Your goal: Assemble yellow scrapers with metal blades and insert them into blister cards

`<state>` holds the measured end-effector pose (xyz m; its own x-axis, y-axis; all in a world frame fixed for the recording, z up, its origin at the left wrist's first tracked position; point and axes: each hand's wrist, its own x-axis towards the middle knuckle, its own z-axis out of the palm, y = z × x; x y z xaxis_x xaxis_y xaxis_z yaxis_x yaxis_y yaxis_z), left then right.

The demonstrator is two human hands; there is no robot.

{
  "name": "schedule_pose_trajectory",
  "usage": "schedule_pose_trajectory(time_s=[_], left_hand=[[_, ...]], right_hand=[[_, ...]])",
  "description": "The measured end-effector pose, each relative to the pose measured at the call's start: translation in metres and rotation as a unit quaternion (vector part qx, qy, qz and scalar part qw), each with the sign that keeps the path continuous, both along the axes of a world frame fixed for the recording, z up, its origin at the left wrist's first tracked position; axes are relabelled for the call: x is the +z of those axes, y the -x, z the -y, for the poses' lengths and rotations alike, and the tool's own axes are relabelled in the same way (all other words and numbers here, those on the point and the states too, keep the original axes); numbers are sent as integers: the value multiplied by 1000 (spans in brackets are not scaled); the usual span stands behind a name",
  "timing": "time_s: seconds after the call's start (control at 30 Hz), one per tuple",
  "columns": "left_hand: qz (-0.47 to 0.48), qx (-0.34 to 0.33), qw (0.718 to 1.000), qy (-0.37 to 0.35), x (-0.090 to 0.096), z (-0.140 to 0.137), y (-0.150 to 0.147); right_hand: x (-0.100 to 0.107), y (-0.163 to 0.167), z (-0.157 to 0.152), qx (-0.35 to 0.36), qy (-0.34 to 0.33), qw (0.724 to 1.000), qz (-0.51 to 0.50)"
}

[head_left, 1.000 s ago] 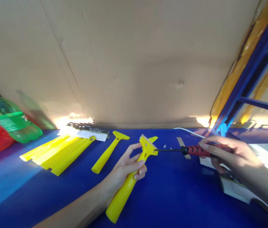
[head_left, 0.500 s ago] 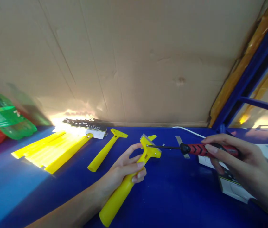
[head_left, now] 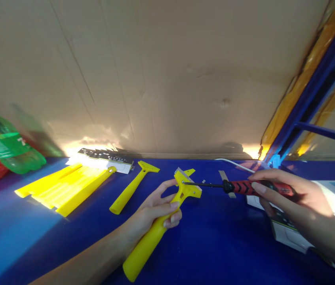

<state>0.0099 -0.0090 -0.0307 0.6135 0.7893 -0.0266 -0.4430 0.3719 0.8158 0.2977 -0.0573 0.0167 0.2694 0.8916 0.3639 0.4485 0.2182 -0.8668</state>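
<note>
My left hand [head_left: 158, 209] is wrapped round the handle of a yellow scraper [head_left: 146, 247], just below its head. A metal blade edge shows along the head, and a screw sits at each side of it. In my right hand [head_left: 295, 202] is a screwdriver [head_left: 247, 187] with a red and black handle. Its thin shaft lies almost level, and the tip meets the screw on the scraper head's left side. Behind the head a yellow piece [head_left: 190, 172] partly shows. A loose metal blade [head_left: 227, 184] lies beneath the screwdriver, with small washers or nuts [head_left: 203, 181] beside it.
Another yellow scraper handle [head_left: 130, 188] lies on the blue table [head_left: 203, 249]. Further left are several packaged yellow scrapers [head_left: 81, 186] with black and white cards. A green bottle [head_left: 10, 144] leans at the far left. White packages [head_left: 292, 235] lie under my right hand, before a blue frame [head_left: 307, 95].
My right hand and the screwdriver have shifted slightly left, with the tip still at the same screw. The left hand and scraper are nearly unchanged.
</note>
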Motion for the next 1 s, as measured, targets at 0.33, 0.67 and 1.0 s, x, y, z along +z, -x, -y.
schedule_pose_trajectory(time_s=[0.33,0.67,1.0], left_hand=[[8,2,1000,12,-2,-2,2],[25,8,999,42,1,-2,2],[23,3,999,31,-1,0,1]], right_hand=[[2,-1,-3,30,5,999,-9],[3,-1,-2,22,4,1000,-18],[1,-1,-2,19,-5,1000,-20]])
